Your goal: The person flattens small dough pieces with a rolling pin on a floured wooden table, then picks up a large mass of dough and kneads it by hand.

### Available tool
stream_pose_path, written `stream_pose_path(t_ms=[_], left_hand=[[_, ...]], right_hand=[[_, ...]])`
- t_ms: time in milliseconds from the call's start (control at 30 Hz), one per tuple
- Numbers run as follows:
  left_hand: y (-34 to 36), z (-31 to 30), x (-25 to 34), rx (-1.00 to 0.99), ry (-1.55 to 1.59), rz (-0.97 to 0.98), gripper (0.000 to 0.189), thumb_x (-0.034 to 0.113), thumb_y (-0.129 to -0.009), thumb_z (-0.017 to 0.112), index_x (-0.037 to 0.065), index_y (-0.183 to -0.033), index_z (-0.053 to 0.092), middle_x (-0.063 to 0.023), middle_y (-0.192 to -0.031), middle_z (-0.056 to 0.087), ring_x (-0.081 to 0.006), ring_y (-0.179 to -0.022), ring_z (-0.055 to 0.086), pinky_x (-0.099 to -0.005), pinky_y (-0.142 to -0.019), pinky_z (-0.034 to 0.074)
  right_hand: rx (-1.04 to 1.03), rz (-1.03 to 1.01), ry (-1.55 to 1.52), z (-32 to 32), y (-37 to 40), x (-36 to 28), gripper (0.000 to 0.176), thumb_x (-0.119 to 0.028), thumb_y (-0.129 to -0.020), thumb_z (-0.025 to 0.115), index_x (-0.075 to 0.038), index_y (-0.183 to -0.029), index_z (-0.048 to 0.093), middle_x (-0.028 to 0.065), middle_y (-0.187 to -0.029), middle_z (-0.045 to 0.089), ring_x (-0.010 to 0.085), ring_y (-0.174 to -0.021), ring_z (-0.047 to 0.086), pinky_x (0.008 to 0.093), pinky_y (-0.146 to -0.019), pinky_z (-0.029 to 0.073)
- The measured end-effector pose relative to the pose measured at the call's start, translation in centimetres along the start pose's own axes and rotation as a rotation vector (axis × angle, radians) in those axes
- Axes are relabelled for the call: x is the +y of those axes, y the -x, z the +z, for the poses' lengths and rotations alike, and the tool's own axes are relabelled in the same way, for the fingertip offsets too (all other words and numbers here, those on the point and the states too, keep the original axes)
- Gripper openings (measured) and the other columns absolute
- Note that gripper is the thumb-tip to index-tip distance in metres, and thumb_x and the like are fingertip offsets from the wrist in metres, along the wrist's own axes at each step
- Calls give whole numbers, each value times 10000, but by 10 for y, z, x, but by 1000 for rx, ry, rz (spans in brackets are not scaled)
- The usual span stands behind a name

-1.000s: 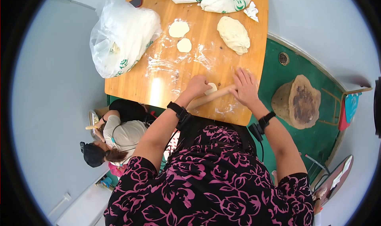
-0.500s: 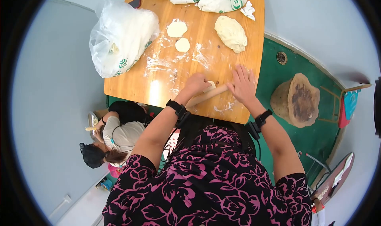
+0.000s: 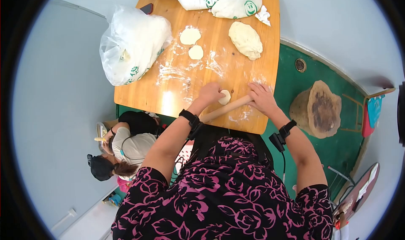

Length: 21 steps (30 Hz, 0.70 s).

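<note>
My left hand is closed, its fingertips pinching the left edge of a small dough round on the wooden table. Just below that round lies a rolling pin, slanting from lower left to upper right. Its right end sits in my right hand, whose fingers curl over it. The pin and the small round look apart. Farther up the table are two flattened dough wrappers and, to the right, a large lump of dough.
Flour streaks the tabletop. A big plastic bag stands at the left edge, and more white bags lie at the far end. At right on the green floor is a wooden stump. Another person crouches at lower left.
The rolling pin has drawn back off the dough round, leaving more of it visible. My right hand has gone from flat on the pin to curled around its end.
</note>
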<state>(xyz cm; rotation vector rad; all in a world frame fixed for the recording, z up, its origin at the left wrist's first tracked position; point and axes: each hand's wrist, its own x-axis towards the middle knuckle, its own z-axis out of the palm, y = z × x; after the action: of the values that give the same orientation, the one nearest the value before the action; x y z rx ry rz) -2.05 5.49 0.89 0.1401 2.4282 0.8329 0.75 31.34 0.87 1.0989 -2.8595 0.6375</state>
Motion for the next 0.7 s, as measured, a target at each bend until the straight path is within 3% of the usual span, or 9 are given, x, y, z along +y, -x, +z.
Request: stream_pose_path(t_ms=[67,167,267,367,567,700], left_hand=[[-4,0,-3,-93,262,-73,277,258,-693,713,-6,-737,641,-131,-663,622,-206,-615,606,-323,-574,474],[-2,1,-12,-56,613,-196,284,258,-658,727,-2,-730,638,-170,-666,610,-250,-597,600,-336,-568,475],[5,-5,-5,96,167,-131,288,281,-682,705,2,-727,654,-176,-683,623,-271,-605,609,-346,-587,488],[11,-11,1,-21,-57,-161,318,325,-701,682,10,-736,674,-182,-716,637,-301,-667,627,-376,-620,501],[13,-23,8,-79,-307,-107,354,374,-726,649,23,-763,680,-178,-773,649,-318,-758,635,-412,-672,502],[8,-25,-3,87,-267,-149,340,371,-735,644,34,-766,684,-152,-738,649,-301,-702,628,-379,-643,495]], right_hand=[[3,3,4,-2,2,1,382,-290,-661,720,-83,-931,546,98,-1209,508,250,-1213,418,406,-1008,299],[51,48,8,-3,8,-4,372,-273,-644,732,-85,-913,556,96,-1219,501,254,-1207,421,408,-1011,294],[111,64,-29,5,6,-8,366,-270,-635,739,-85,-897,563,100,-1222,502,264,-1208,419,407,-1011,294],[73,88,25,18,-1,-12,426,-358,-644,726,-83,-929,570,117,-1240,486,277,-1241,383,453,-1016,276],[-41,163,160,7,-48,-10,659,-594,-746,537,-57,-1128,558,154,-1372,374,293,-1311,286,539,-1024,217],[33,200,188,19,-64,-4,658,-587,-788,506,-60,-1181,549,146,-1368,384,284,-1311,285,530,-1027,207]])
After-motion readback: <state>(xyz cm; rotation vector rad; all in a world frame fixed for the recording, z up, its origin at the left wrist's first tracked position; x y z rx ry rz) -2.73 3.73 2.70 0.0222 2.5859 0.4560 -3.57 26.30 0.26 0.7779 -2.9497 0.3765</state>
